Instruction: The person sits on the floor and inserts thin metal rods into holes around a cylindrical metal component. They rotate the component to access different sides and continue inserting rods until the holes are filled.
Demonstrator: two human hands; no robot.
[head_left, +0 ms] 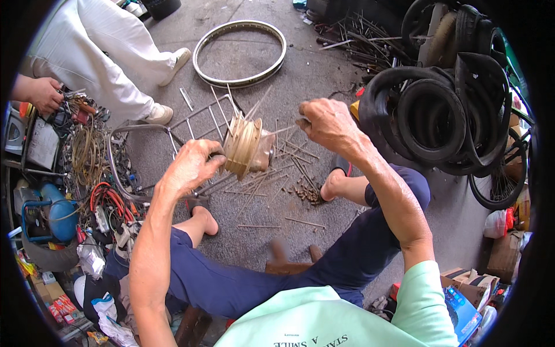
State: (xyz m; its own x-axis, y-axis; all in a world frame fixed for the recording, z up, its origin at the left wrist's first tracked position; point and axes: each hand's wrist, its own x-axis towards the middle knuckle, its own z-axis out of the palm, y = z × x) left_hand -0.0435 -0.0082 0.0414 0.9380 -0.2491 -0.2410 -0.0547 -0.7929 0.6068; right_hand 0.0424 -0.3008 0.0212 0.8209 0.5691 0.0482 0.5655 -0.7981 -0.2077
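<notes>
A gold-coloured wheel hub with several thin spokes sticking out of its flange is gripped by my left hand from the left side. My right hand is just right of the hub, fingers pinched on the end of a spoke that runs toward the hub. Both hands are raised above the grey floor, over my knees. Loose spokes lie scattered on the floor below the hub, with a small pile of spoke nipples beside my right foot.
A bare wheel rim lies on the floor ahead. Stacked black tyres stand at the right. A metal rack and tangled cables and tools lie left. Another person in white trousers crouches at the upper left, hand on tools.
</notes>
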